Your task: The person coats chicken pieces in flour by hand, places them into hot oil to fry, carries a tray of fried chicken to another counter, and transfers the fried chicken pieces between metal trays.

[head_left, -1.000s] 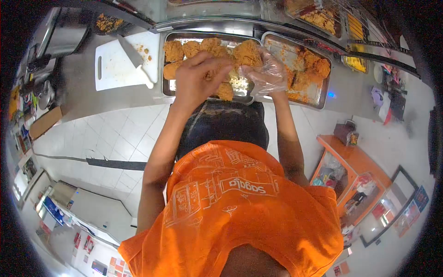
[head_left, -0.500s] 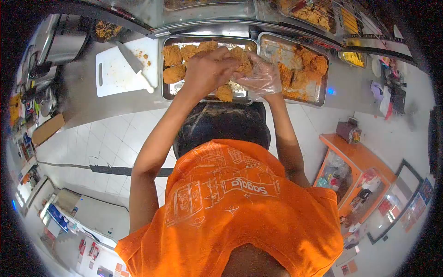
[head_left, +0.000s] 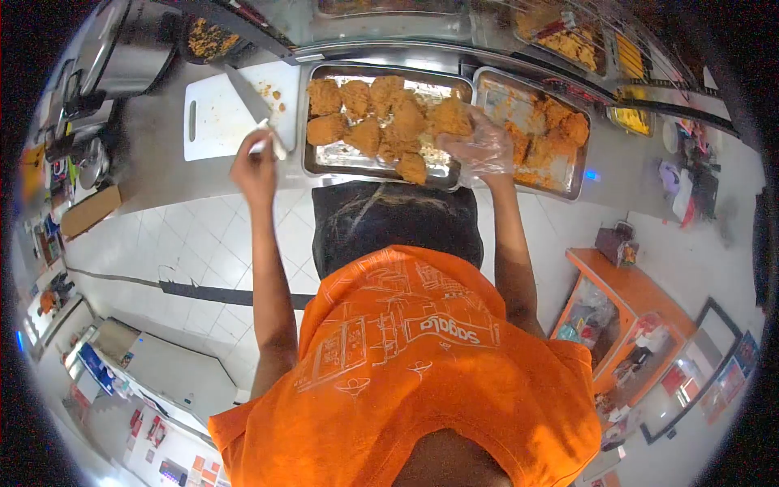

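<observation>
My left hand (head_left: 255, 172) is bare, its fingers curled round the white handle of a knife (head_left: 250, 94). The blade lies across a white cutting board (head_left: 215, 122) with a few crumbs on it. In a clear plastic glove, my right hand (head_left: 480, 148) grips a breaded fried piece (head_left: 451, 116) at the right side of a metal tray (head_left: 315, 169). Several more fried pieces (head_left: 363, 136) lie in that tray, between my two hands.
A second metal tray (head_left: 574, 191) with orange-brown pieces and crumbs stands on the right. Behind the trays runs a dark-edged glass case (head_left: 389, 28) holding food. A dark pan (head_left: 209, 40) of crumbs sits beyond the board. An orange cabinet (head_left: 629, 284) stands lower right.
My left hand has left the fried pieces and moved left to the knife handle. My right hand remains by the tray with a fried piece, now slightly lower.
</observation>
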### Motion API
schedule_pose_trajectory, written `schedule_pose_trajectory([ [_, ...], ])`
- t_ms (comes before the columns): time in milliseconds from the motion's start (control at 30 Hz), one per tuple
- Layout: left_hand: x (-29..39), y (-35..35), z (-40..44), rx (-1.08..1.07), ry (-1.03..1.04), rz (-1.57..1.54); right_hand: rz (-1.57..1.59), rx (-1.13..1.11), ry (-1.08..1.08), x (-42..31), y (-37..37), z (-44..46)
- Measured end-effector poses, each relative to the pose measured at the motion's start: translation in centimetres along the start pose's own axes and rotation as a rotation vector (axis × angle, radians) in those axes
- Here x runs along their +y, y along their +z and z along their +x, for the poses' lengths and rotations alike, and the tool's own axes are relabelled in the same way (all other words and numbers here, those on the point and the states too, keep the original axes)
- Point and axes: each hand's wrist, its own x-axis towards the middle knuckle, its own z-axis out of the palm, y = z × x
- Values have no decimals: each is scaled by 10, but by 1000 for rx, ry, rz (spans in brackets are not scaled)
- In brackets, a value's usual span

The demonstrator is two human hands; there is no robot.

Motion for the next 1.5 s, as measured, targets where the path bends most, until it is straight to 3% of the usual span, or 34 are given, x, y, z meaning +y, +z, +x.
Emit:
schedule_pose_trajectory([
  [100,-117,-69,-38,146,-268,190,152,-51,129,21,3,0],
  [200,-206,-123,-86,202,-505,295,-12,-62,140,65,24,11],
  [267,-259,-142,-127,415,-269,880,-77,-72,150,59,33,20],
  [367,-319,-144,-175,522,-190,920,-77,-157,47,9,46,43],
  [400,-313,-142,-186,317,-315,673,-66,-198,-8,-8,57,51],
  [467,-298,-118,-183,219,-844,16,201,-282,-75,-30,94,70],
  [533,-345,-96,-197,148,-516,280,-70,-256,-196,-9,156,112],
  [567,-322,-83,-190,95,-438,411,-198,-294,-206,-10,177,126],
  [633,-300,-68,-181,40,-554,315,-428,-566,5,-66,166,150],
  [733,-269,-70,-178,12,-633,192,-439,-255,-112,-29,182,146],
  [800,-262,-77,-184,21,-673,124,-268,-98,-156,-28,143,114],
  [867,-276,-91,-192,28,-688,86,-279,-133,-102,-39,89,58],
  [1033,-331,-103,-246,-49,-813,190,-391,-299,174,-12,89,-32],
  [1067,-369,-99,-263,-70,-721,184,-365,-227,153,28,120,-42],
  [1133,-307,-88,-227,-290,-723,235,-232,-197,222,45,139,-42],
  [1167,-322,-81,-227,-293,-509,219,-124,-238,310,29,137,-34],
  [1200,-335,-75,-231,-316,-614,252,-15,-278,398,19,135,-30],
  [1300,-339,-73,-187,-319,-522,168,-422,-294,262,14,123,-34],
  [1400,-339,-70,-135,-326,-451,229,-189,-189,156,17,105,-47],
  [1500,-318,-69,-106,-347,-555,127,23,-170,-89,-26,120,-35],
])
